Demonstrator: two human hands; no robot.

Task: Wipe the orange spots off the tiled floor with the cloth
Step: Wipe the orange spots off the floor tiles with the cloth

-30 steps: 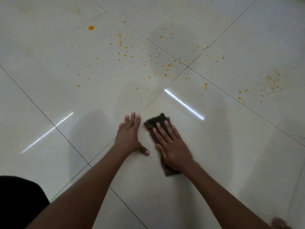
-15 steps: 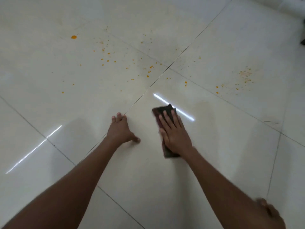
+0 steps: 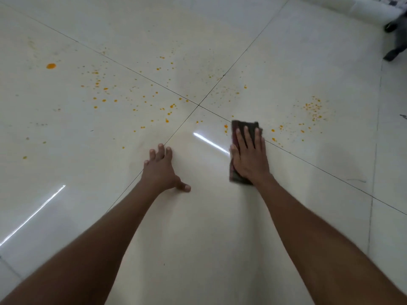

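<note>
My right hand [image 3: 250, 157] lies flat on a dark folded cloth [image 3: 244, 126] and presses it onto the glossy cream tiled floor [image 3: 209, 227]. The cloth's far edge sits on a grout line, between small orange spots on either side of it. My left hand [image 3: 161, 170] is spread flat on the bare tile, fingers apart, holding nothing. Orange spots [image 3: 103, 91] are scattered over the left tile, with one large blob [image 3: 51, 66] at the far left. A dense cluster of spots [image 3: 312, 108] lies right of the cloth.
Four big tiles meet at a grout cross [image 3: 198, 105] just beyond my hands. A dark object [image 3: 396, 40] and a white rolled shape [image 3: 356, 7] sit at the top right corner. Bright light streaks reflect on the floor.
My right hand has pushed the cloth forward and to the right, up to the grout line near the spots. My left hand has stayed planted on the tile.
</note>
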